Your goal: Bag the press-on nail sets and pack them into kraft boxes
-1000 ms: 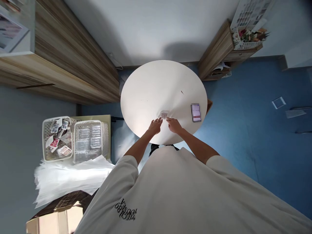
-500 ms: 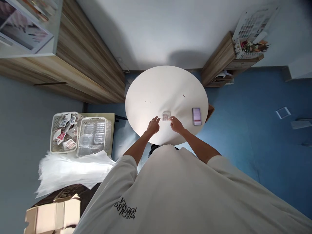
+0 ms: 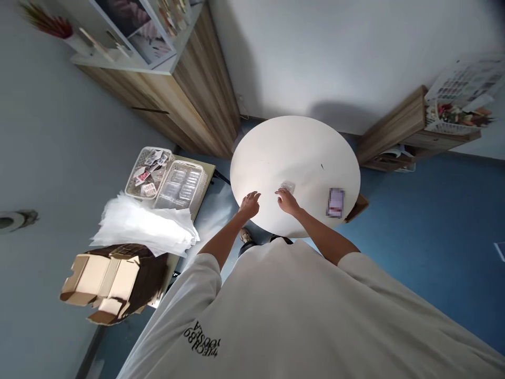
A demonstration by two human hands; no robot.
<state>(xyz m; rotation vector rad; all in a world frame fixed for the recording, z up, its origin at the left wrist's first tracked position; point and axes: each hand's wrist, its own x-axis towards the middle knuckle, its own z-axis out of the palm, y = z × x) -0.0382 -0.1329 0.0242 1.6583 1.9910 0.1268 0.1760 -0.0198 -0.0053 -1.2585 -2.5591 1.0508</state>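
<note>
A small clear plastic case (image 3: 288,186) lies on the round white table (image 3: 295,152). My right hand (image 3: 288,201) rests just behind it with the fingertips touching its near edge; the fingers are curled. My left hand (image 3: 250,203) hovers over the table's left rim, fingers loosely spread, holding nothing. A phone (image 3: 335,202) lies on the table to the right of my right hand.
Left of the table a low stand carries a white basket of small packets (image 3: 148,172), a basket of clear trays (image 3: 180,184) and a stack of white sheets (image 3: 142,226). An open cardboard box (image 3: 108,281) sits below them. Wooden cabinets stand at left and right; blue floor.
My left hand has pulled away from the clear case toward the table's left edge. The view has swung to the left, so the table sits farther right.
</note>
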